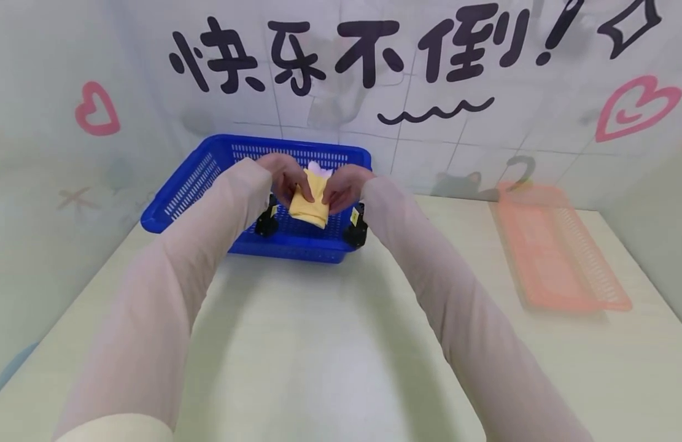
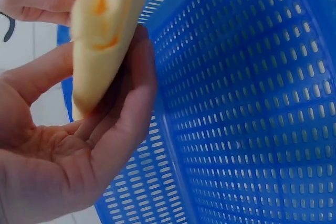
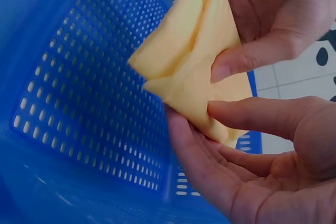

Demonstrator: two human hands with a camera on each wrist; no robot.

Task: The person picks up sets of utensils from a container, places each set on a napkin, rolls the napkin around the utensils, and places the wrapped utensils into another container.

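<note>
A folded yellow cloth (image 1: 310, 209) is held up over the blue basket (image 1: 285, 250) in the head view. My left hand (image 1: 287, 178) pinches its left side, thumb in front and fingers behind. On the other side my right hand (image 1: 347, 184) pinches it the same way. The right wrist view shows the cloth (image 3: 197, 77) in overlapping layers, with both thumbs pressed on its face. Seen from its edge in the left wrist view, the cloth (image 2: 97, 72) lies between thumb and curled fingers. Something pale lavender (image 1: 320, 169) shows just behind the cloth; its kind is unclear.
An orange basket (image 1: 545, 264) sits on the right of the pale table (image 1: 313, 350). A wall sheet (image 1: 341, 116) with large black characters and pink hearts stands behind. Black wrist cameras (image 1: 356, 232) hang below both hands. A blue curved edge (image 1: 15, 368) shows at lower left.
</note>
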